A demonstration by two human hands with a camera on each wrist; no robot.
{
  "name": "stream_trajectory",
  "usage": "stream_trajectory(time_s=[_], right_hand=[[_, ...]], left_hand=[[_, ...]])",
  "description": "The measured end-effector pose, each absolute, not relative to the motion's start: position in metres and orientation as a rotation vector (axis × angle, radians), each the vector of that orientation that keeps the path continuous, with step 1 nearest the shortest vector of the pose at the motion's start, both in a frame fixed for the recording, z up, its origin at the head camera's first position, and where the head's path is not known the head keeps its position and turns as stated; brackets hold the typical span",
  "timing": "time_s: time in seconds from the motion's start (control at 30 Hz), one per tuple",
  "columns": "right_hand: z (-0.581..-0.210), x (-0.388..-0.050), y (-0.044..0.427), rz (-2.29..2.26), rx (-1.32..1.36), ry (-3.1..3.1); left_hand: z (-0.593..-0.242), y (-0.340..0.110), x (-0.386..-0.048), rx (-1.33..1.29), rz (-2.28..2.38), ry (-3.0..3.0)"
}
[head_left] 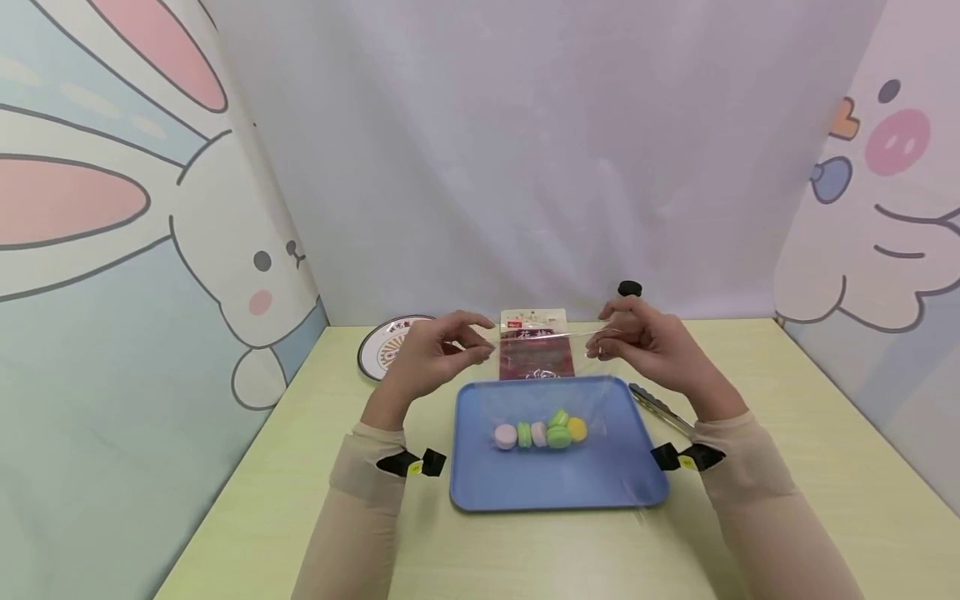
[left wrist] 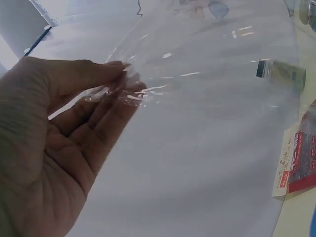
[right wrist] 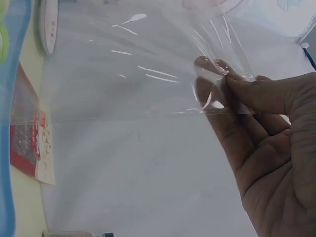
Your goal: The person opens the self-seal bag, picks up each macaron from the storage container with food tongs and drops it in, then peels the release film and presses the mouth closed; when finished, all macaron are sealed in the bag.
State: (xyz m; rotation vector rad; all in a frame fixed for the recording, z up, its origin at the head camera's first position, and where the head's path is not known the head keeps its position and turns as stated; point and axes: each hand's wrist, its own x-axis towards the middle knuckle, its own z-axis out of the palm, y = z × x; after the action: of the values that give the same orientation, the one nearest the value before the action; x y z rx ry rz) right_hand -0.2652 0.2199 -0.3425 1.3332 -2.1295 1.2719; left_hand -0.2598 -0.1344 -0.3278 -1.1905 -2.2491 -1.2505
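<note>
A sheet of clear plastic film (right wrist: 123, 79) is stretched between both hands above the tray. In the head view the left hand (head_left: 438, 354) pinches one upper corner between thumb and fingers. On the other side the right hand (head_left: 648, 346) pinches the opposite corner, and the film bunches there in the right wrist view. Below, a blue tray (head_left: 525, 492) bears a row of macarons: a pink macaron (head_left: 506, 437) at the left end, green macarons (head_left: 558, 437) and a yellow macaron (head_left: 577, 429) at the right. The film's lower edge is hard to make out.
Behind the tray stands a red and cream packet (head_left: 536, 354). A white plate with a dark rim (head_left: 371, 358) lies at the back left, partly behind the left hand. Tongs (head_left: 660, 408) lie right of the tray. A black-capped bottle (head_left: 630, 288) shows behind the right hand.
</note>
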Motion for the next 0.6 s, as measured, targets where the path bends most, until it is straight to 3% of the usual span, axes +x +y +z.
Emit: stream_trajectory(time_s=[0.2, 0.4, 0.6], right_hand=[[-0.337, -0.255, 0.207, 1.049, 1.382, -2.258], [-0.333, -0.247, 0.193, 0.8, 1.352, -2.294], [-0.333, -0.248, 0.204, 0.78, 1.267, -2.317]], left_hand=[[-0.328, -0.112, -0.249, -1.316, -1.053, -2.373], [-0.327, -0.095, -0.241, -1.229, -0.755, -2.396], [-0.328, -0.111, -0.248, -1.141, -0.77, -2.433]])
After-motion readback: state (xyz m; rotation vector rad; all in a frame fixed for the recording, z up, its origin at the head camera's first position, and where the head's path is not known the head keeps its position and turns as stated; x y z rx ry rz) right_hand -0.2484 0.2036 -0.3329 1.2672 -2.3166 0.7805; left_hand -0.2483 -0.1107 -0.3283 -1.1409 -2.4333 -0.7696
